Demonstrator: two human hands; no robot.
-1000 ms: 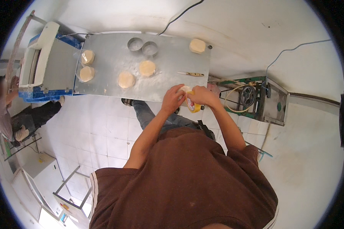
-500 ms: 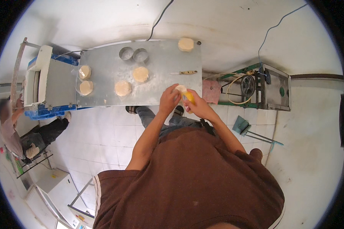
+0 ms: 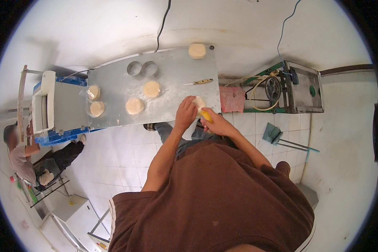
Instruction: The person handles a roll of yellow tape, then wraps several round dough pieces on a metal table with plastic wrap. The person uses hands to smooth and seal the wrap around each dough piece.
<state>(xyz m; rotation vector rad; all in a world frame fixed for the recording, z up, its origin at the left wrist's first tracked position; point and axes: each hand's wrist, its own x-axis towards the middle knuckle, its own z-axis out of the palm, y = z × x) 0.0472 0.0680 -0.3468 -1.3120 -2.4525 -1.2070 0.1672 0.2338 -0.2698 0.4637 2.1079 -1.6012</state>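
Note:
At the metal table's near right edge, my left hand (image 3: 185, 112) has its fingers closed on the side of a pale, floury round dough piece (image 3: 200, 102). My right hand (image 3: 217, 122) is wrapped round a tool with a yellow handle (image 3: 206, 116), held against the near side of that piece; its working end is hidden. A knife (image 3: 198, 82) with a patterned handle lies beyond my hands. Several pale dough rounds, such as one at the middle (image 3: 152, 89) and one nearer me (image 3: 135, 106), rest on the floury tabletop.
Two metal rings (image 3: 141, 68) lie together at the table's back. Another dough round (image 3: 197, 51) sits at the far right corner. A white machine (image 3: 65, 103) adjoins the left end, a person (image 3: 27, 155) beside it. Right of the table stand a pink sheet (image 3: 232, 99) and a belt-driven machine (image 3: 273, 89).
The dough piece has come up more into view between my hands, and the yellow handle now sits lower beside it. The whole view has shifted slightly. The person at the left has moved a little.

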